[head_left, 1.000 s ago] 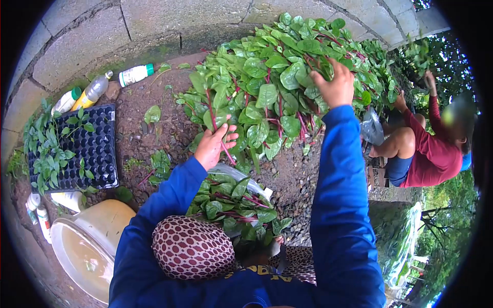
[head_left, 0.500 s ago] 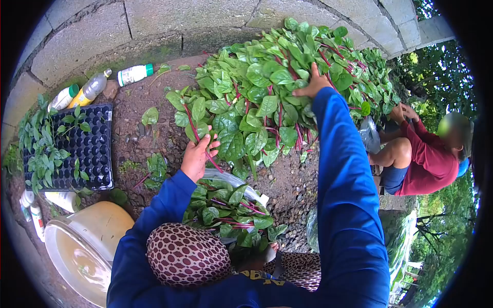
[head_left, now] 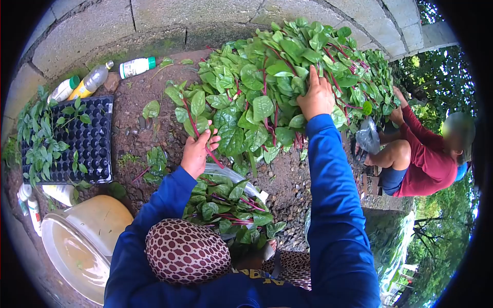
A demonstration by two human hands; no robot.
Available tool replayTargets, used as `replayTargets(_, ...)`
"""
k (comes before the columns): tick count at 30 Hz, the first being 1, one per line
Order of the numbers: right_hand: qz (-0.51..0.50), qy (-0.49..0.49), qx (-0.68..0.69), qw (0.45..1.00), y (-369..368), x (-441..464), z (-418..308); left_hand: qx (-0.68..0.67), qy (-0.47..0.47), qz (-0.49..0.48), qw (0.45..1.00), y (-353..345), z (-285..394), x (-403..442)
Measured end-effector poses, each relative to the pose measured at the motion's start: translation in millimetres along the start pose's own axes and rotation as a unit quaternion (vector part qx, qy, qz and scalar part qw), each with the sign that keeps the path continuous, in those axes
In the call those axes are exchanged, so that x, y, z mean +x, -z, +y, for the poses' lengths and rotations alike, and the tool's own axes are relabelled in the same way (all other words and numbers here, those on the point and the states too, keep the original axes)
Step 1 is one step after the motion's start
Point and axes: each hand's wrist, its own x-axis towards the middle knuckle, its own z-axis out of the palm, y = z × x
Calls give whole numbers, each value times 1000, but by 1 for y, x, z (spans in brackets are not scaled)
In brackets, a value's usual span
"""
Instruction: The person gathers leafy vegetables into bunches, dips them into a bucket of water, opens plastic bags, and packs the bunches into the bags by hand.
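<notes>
"What are the hands doing?"
"The left hand (head_left: 199, 152) grips a red-stemmed cutting (head_left: 193, 120); the right hand (head_left: 317, 97), fingers spread, touches the leafy pile (head_left: 257, 87)."
"And around them?"
"The pile lies by the block wall (head_left: 190, 18)."

- 1 to 2 o'clock: right hand (head_left: 317, 97) covers part of the leaf heap (head_left: 264, 107); from where I stand, I cannot confirm a grip.
- 9 o'clock: fingers of the left hand (head_left: 195, 154) mask a section of the red stem (head_left: 190, 118).
- 3 o'clock: co-worker's head (head_left: 458, 131) blurred; finger positions too small to determine.
- 10 o'clock: print on the bottles (head_left: 136, 67) illegible.
- 9 o'clock: leaves conceal some cells of the black tray (head_left: 97, 138).
- 8 o'clock: blue sleeve (head_left: 138, 236) obscures part of the basin (head_left: 102, 220).
- 6 o'clock: shirt lettering (head_left: 264, 277) partly hidden.
- 12 o'clock: block wall (head_left: 192, 11) cut off at the upper edge.
</notes>
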Motion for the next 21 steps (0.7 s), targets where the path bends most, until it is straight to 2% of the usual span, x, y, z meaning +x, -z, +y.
replayTargets(1,43,22,14,999,11,-9,-15,1,-6,0,1000,1,-2,2)
replayTargets(4,71,92,19,993,15,-36,-49,-2,-12,-6,1000,-1,-2,2)
replayTargets(8,29,126,59,990,-14,-85,-101,-25,-18,-48,998,-8,8,1)
replayTargets(12,-2,133,82,988,-53,-107,-135,-54,-18,10,998,-1,7,11)
replayTargets(13,-71,126,87,986,-44,-105,-140,-48,-19,-3,999,2,9,15)
replayTargets(16,-64,121,201,970,-23,-95,-138,-54,-17,-23,998,-4,24,14)
replayTargets(17,-112,109,247,956,-19,-88,-131,-57,-5,-37,998,-2,24,19)
replayTargets(20,-80,85,385,915,-12,-64,-104,-64,0,-37,997,-1,19,26)
replayTargets(21,-122,20,380,916,0,-60,-99,-75,1,-34,997,1,13,30)
